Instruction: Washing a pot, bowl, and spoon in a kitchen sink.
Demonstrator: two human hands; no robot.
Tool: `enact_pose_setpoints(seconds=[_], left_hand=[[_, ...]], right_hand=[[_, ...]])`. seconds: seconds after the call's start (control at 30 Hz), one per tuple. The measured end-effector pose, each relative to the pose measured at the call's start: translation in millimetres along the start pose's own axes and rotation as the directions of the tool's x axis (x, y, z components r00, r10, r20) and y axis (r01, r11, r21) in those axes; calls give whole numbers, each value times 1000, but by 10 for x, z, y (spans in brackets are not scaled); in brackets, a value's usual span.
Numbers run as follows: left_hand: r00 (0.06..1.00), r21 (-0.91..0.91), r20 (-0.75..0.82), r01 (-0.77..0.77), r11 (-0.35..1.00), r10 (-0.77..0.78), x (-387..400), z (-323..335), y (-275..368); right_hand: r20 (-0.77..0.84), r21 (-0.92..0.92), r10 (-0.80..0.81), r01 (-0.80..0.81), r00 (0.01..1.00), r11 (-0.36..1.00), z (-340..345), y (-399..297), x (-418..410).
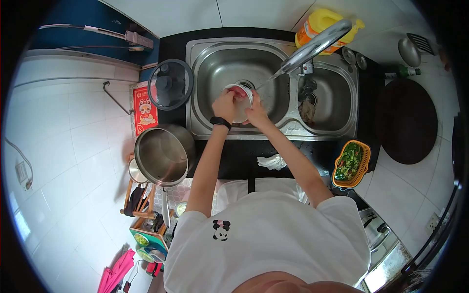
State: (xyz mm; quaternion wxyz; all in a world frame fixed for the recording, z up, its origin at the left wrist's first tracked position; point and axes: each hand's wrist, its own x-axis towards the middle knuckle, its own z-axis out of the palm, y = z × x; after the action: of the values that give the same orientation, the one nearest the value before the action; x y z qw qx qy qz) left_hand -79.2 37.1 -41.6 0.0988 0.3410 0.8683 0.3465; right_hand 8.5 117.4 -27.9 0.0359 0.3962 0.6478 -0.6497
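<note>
Over the larger basin of a stainless steel double sink (212,69), a white bowl (242,111) is tilted between my two hands. My right hand (257,111) grips the bowl's right side. My left hand (224,106), with a black band at the wrist, has its fingers at the rim and partly inside; whether it grips the bowl or something in it cannot be told. Something pinkish red shows inside the bowl near those fingers. A thin stream of water falls from the chrome faucet (315,45) just beside the bowl, near the drain.
Left of the sink are a glass lid (170,85) and a steel pot (163,155). A yellow jug (322,23) stands behind the faucet. On the right are an orange basket of leafy greens (351,161) and a dark round board (406,121). Crumpled white tissue (272,162) lies at the front.
</note>
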Motion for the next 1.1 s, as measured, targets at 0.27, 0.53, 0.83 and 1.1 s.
enact_pose_setpoints(seconds=[0.27, 0.53, 0.83, 1.1], left_hand=[[899, -115, 412, 215, 970, -150, -118, 42, -164], [754, -784, 620, 598, -166, -217, 81, -108, -138], [810, -847, 506, 531, 3, -297, 1, -259, 94], [861, -823, 457, 505, 260, -224, -37, -439, 84]], right_hand=[[-19, -77, -45, 43, 999, 996, 205, 50, 133], [-60, -370, -434, 384, 899, 846, 176, 146, 104], [-4, -535, -447, 375, 895, 757, 94, 1, -116], [299, 426, 41, -172, 953, 888, -277, -166, -47]])
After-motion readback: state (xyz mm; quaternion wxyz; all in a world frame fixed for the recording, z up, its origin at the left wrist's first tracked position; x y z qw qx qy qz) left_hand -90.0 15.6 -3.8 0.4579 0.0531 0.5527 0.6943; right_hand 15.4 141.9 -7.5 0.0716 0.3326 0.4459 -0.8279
